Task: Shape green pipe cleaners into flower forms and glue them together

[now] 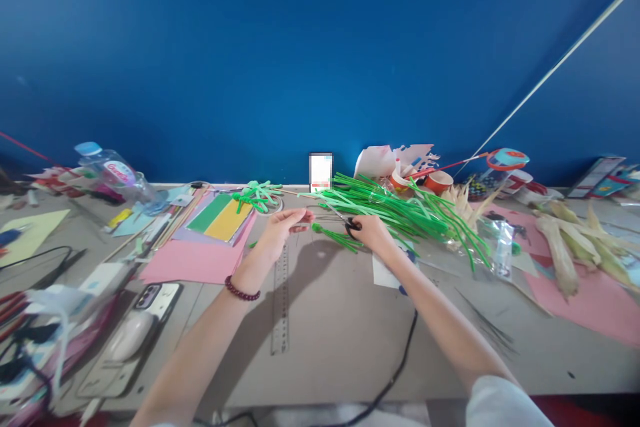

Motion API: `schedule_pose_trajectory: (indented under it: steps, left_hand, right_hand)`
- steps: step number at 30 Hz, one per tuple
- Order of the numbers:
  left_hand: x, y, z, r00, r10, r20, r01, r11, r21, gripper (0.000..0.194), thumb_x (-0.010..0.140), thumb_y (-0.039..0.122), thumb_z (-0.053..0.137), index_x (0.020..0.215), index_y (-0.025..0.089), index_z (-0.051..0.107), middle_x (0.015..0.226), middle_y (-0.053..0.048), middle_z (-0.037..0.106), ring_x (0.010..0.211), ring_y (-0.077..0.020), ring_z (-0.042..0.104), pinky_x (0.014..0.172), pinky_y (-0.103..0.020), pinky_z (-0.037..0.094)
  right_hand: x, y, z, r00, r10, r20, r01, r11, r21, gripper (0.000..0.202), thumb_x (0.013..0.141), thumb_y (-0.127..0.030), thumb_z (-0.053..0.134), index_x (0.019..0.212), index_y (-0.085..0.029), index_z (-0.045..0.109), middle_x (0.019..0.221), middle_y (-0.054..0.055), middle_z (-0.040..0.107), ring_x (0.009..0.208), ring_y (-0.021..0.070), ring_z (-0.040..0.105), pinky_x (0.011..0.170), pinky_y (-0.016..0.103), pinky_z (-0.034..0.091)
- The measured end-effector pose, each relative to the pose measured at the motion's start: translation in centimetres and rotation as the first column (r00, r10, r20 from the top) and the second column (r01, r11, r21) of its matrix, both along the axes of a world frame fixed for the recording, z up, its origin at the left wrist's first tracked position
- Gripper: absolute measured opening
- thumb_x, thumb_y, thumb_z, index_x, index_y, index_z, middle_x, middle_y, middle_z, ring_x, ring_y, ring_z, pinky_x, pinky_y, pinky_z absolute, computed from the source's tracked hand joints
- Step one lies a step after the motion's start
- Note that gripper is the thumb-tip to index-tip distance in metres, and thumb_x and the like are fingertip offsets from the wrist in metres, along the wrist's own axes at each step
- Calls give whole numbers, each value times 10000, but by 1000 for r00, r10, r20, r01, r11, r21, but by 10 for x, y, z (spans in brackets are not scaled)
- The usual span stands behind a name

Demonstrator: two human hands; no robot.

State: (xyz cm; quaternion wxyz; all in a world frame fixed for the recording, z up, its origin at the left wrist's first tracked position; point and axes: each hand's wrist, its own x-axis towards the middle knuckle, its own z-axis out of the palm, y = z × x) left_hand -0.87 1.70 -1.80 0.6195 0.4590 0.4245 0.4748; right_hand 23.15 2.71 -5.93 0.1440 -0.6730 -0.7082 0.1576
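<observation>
Gripping scissors [352,227], the right hand [369,233] is angling the blades forward and left; whether the left hand [291,221] is pinching anything, I cannot tell. Its fingertips are best resting clear of the blades. Green fuzzy stems [400,208] are lying just beyond the right hand.

1 head-worn camera, forward and down over the nearby hands [284,225] and desk [345,340], blue wall [320,67] ahead.

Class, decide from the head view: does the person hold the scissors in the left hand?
No, the right hand has the black handles of the scissors in its grasp.
</observation>
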Motion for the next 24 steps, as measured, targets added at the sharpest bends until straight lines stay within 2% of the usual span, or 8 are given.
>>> schedule_pose_trajectory:
  steps: [3, 7, 10, 15, 18, 21, 23, 24]
  left_hand:
    - [-2, 2, -1, 998, 22, -54, -21, 1000, 12, 278, 674, 416, 749, 790, 163, 745, 947, -106, 739, 828, -182, 652, 707, -279, 522]
    - [-1, -1, 3, 993, 40, -111, -31, 996, 85, 267, 692, 414, 729, 789, 166, 747, 928, -110, 742, 732, -168, 637, 652, -292, 528]
    - [1, -4, 4, 982, 94, -165, -58, 977, 207, 258, 724, 406, 707, 807, 165, 749, 878, -100, 745, 705, -170, 645, 638, -302, 543]
    - [5, -7, -1, 958, 167, -234, -44, 889, 456, 232, 792, 380, 646, 841, 179, 751, 899, -81, 739, 724, -165, 660, 628, -294, 562]
    - [5, -9, -2, 949, 180, -260, -18, 851, 524, 215, 811, 356, 630, 858, 185, 752, 904, -77, 733, 768, -171, 663, 655, -296, 572]
    - [5, -10, -2, 942, 189, -276, -5, 834, 552, 206, 820, 344, 624, 854, 185, 751, 897, -77, 729, 806, -182, 662, 680, -300, 569]
    - [6, -11, -2, 943, 186, -275, 0, 829, 560, 207, 828, 337, 616, 869, 184, 750, 912, -79, 726, 812, -183, 662, 694, -303, 564]
    - [6, -12, -2, 945, 180, -272, 3, 829, 559, 209, 832, 336, 612, 873, 183, 749, 915, -80, 724, 816, -184, 661, 701, -305, 563]
  right_hand:
    - [1, 2, -6, 997, -37, 67, 38, 999, -12, 145, 789, -274, 618, 817, -163, 707, 730, 71, 682, 673, 185, 602, 560, 247, 334]
    - [5, 5, -10, 989, -33, 142, 39, 999, -35, 146, 815, -245, 600, 829, -158, 717, 801, 107, 696, 765, 220, 637, 612, 264, 366]
    - [7, 7, -12, 986, -15, 164, 26, 998, -63, 161, 830, -244, 590, 814, -152, 722, 819, 115, 697, 797, 229, 647, 639, 269, 386]
    - [6, 5, -7, 989, 0, 145, 8, 998, -58, 170, 850, -187, 556, 854, -127, 715, 873, 145, 689, 826, 236, 646, 675, 280, 414]
    - [-3, -5, 9, 995, 57, 77, -57, 998, 1, 232, 904, -235, 493, 934, -142, 703, 958, 134, 686, 873, 217, 630, 725, 278, 428]
    - [-19, -21, 26, 971, 219, -98, -214, 975, 56, 305, 931, -389, 456, 1031, -213, 683, 984, 54, 705, 820, 166, 626, 729, 252, 448]
    - [-30, -32, 34, 880, 321, -351, -302, 947, 108, 300, 881, -410, 540, 1046, -204, 682, 991, 52, 714, 781, 162, 627, 716, 256, 457]
    - [-34, -36, 36, 836, 347, -424, -328, 937, 120, 273, 861, -388, 569, 1014, -199, 692, 963, 49, 721, 768, 160, 627, 712, 257, 457]
